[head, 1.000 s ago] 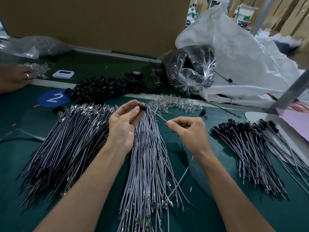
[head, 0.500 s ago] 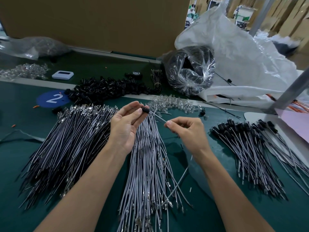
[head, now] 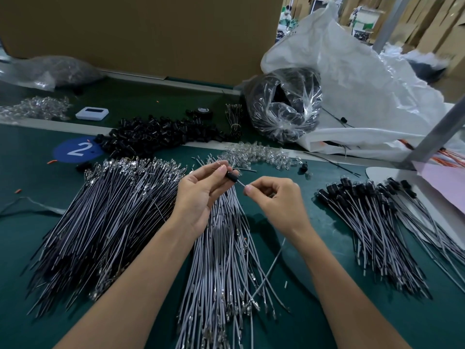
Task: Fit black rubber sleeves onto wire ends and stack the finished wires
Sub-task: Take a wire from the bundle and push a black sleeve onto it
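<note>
Between our two hands, we are holding a black rubber sleeve (head: 231, 176) whose long axis is running slantwise: its far end is sitting at the left fingertips and its near end is pointing down and to the right, toward the right hand (head: 276, 200). A thin wire (head: 241, 183) is coming out of that near end along the same line.

Beneath the grip, a green mat (head: 37, 243) is carrying a fan of bare grey wires (head: 221, 248). Left of the grip a bigger, darker wire pile (head: 108, 210) is lying, and well to its right the finished wires (head: 372, 217) are lying stacked, their sleeved ends pointing away from us. Beyond the grip, loose black sleeves (head: 161, 134) and clear parts (head: 254, 154) are lying heaped, with a cardboard wall (head: 151, 34) and a white plastic bag (head: 364, 84) standing behind.

Our left hand (head: 201, 195) is pinching the sleeve between thumb and fingers. The right thumb and forefinger are pinching the wire just beside the sleeve, the other fingers curling inward.
</note>
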A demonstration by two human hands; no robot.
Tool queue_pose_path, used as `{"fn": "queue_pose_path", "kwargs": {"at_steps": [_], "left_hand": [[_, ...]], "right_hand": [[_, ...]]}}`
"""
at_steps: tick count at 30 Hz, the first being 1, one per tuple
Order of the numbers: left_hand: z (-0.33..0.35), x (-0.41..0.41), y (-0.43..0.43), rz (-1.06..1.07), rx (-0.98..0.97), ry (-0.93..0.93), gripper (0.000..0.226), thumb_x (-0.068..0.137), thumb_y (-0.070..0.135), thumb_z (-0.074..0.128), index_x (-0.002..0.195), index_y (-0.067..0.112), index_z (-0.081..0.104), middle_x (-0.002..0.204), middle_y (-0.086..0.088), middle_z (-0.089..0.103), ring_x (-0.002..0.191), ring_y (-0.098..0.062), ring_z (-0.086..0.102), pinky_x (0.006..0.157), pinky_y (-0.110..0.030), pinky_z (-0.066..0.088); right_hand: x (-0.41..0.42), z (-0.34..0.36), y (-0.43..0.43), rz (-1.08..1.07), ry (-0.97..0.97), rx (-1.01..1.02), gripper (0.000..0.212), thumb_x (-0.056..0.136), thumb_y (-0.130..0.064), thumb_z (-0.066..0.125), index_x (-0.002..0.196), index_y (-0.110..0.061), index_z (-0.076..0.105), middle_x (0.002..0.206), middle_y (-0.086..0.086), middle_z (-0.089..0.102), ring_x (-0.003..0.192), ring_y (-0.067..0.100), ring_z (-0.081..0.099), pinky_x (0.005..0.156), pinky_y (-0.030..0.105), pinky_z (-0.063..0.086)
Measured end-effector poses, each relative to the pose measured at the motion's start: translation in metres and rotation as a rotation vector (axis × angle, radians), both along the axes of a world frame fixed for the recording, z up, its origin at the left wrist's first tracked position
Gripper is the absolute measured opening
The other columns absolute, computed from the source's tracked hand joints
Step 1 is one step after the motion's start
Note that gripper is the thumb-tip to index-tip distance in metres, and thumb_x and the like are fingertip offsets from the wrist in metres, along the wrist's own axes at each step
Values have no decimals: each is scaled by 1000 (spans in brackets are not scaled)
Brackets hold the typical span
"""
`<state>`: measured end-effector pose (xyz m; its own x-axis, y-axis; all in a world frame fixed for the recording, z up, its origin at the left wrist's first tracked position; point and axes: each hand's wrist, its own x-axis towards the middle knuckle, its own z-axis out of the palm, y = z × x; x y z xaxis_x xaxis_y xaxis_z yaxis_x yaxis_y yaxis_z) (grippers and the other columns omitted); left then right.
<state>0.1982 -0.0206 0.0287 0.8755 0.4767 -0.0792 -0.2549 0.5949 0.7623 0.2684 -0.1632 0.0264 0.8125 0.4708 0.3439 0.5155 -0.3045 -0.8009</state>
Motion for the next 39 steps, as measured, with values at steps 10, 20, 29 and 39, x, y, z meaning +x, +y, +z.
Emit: {"fn": "queue_pose_path", "kwargs": {"at_steps": [10,20,29,39], "left_hand": [[2,1,-12,88,359,37,8,81,1,70,87,5,74,92,-3,77,86,-11,72,78,-20,57],[14,-11,23,553,227,-5,6,87,12,68,92,13,71,79,2,76,78,-13,74,68,-21,57],[13,-11,25,581,251,-26,6,91,10,66,93,13,71,76,3,76,73,-13,73,65,-21,57],[14,-13,33,527,187,-41,9,97,12,59,92,15,67,84,1,75,80,-15,72,68,-25,56]], "right_hand": [[-7,6,3,-51,-240,39,14,78,-19,81,91,-17,75,83,-7,62,72,0,54,65,8,39],[8,16,-12,-69,-69,171,10,75,-18,83,79,-23,76,85,-3,68,71,16,63,66,26,50],[4,17,-13,61,154,255,7,76,-23,84,77,-23,77,70,3,73,68,26,70,65,31,56],[1,20,-13,98,208,287,6,76,-21,82,78,-20,76,70,3,74,67,18,71,65,22,52]]}}
